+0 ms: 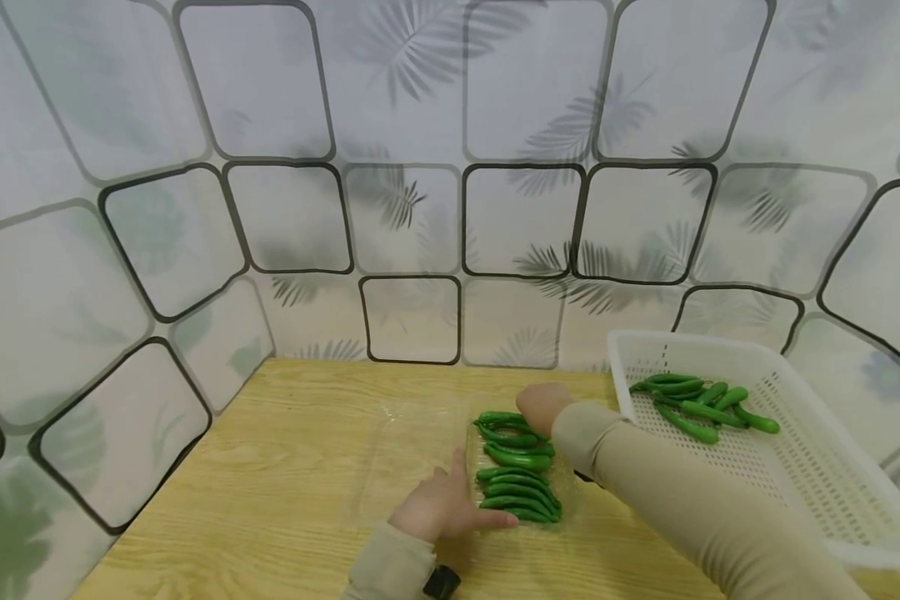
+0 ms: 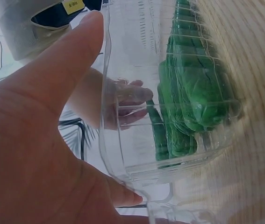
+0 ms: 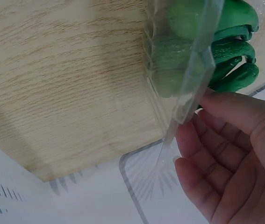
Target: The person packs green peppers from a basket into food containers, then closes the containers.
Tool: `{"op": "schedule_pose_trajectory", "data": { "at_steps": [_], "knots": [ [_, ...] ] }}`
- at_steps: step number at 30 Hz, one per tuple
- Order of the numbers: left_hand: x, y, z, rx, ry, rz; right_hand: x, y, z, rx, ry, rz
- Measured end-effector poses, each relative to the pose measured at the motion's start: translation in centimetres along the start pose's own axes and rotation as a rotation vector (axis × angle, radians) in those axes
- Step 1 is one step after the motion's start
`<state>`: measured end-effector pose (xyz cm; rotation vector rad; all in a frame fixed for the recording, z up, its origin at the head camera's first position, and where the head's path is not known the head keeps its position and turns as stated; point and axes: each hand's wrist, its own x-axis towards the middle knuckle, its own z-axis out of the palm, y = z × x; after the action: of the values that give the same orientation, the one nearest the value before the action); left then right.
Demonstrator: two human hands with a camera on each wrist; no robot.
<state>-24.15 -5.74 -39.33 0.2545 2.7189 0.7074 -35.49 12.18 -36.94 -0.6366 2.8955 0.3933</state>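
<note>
A clear plastic clamshell box (image 2: 127, 170) lies on the table, its lid (image 1: 412, 454) folded out flat to the left. Green peppers (image 1: 521, 492) lie side by side in it, several near the front and others towards the back. My left hand (image 1: 450, 504) rests along the box's left side, thumb and fingers spread wide and touching the rim. At the far right corner, my right hand (image 1: 543, 407) pinches one green pepper (image 2: 158, 133) by its end, the thumb and fingertips (image 3: 188, 135) close against the rim. In the head view, this hand hides that corner.
To the right stands a white perforated basket (image 1: 817, 492) with several loose green peppers (image 1: 705, 404) at its far end. A patterned curtain (image 1: 412, 217) hangs behind the wooden table (image 1: 285, 467). A black band (image 1: 441, 582) sits at my left wrist.
</note>
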Motion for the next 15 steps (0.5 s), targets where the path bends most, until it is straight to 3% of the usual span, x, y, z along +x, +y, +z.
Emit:
{"op": "schedule_pose_trajectory", "data": {
  "at_steps": [15],
  "knots": [
    [0.21, -0.05, 0.29, -0.005, 0.002, 0.008, -0.18, 0.45, 0.55, 0.039, 0.056, -0.012]
  ]
}}
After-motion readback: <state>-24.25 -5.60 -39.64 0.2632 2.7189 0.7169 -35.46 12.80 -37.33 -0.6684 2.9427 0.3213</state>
